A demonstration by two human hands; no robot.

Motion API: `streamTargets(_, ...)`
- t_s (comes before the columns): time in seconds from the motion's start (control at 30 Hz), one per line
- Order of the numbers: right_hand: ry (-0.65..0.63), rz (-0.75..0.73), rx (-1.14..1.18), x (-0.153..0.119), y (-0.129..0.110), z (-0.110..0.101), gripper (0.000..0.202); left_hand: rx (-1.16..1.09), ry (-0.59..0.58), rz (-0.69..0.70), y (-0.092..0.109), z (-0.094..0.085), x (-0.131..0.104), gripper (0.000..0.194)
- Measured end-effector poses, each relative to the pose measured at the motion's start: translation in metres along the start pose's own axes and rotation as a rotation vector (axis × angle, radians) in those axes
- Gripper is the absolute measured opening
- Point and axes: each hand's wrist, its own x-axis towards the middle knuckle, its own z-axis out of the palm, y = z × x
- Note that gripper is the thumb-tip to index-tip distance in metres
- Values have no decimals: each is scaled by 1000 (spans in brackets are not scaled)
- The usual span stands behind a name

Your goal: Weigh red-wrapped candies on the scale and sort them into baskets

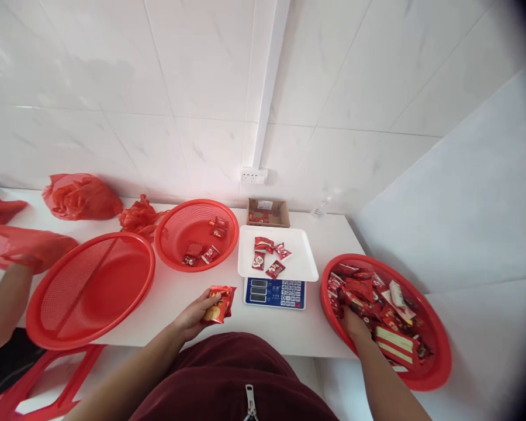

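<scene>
Left hand (193, 314) grips a few red-and-gold packets (219, 304), held over the table (170, 304) in front of the scale. Scale (275, 293) mid-table, white tray (298, 257) on top, small red packets (275, 269) lying on it. Right hand (349, 320) is down among the wrapped snacks (362, 286) in the right basket (438, 368); fingers look buried, so can't tell if it's closed on anything.

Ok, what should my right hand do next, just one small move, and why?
I'd probably close the right hand on one of the wrapped treats and lift it from the basket: its fingers are down among them, while the left hand holds red packets left of the scale.
</scene>
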Motion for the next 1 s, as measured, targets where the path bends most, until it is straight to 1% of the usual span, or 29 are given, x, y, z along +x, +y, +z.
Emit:
streamTargets(0.1, -113, 48, -115, 1, 2, -2, 40, -3, -6, -1, 0, 0, 0, 45)
streamTargets(0.17, -158, 47, -150, 2, 1, -4, 40, -4, -6, 2, 2, 1, -1, 46)
streamTargets(0.23, -141, 43, -133, 2, -1, -6, 41, -12, -8, 3, 2, 0, -1, 47)
streamTargets(0.4, -28, 66, -81, 0, -1, -13, 49, -22, -12, 4, 0, -8, -1, 45)
streamTargets(0.5, -38, 61, -71, -2, 0, -20, 53, -36, -19, 10, -1, -12, 0, 44)
streamTargets(0.6, -73, 46, -86, -4, 0, -29, 49, -33, -15, -3, 1, -13, 1, 46)
streamTargets(0.7, -77, 39, -114, -7, -2, -38, 45, -23, -27, -7, 3, -12, 2, 47)
streamTargets(0.77, -69, 56, -138, -11, -2, -45, 45, -22, -36, -7, 4, -11, 3, 46)
streamTargets(0.9, -43, 71, -185, -17, -2, -59, 44, -22, -19, -21, 5, -14, 6, 46)
streamTargets(1.0, 35, 66, -205, -17, 3, -66, 44, -18, -8, -28, 5, -17, 8, 46)
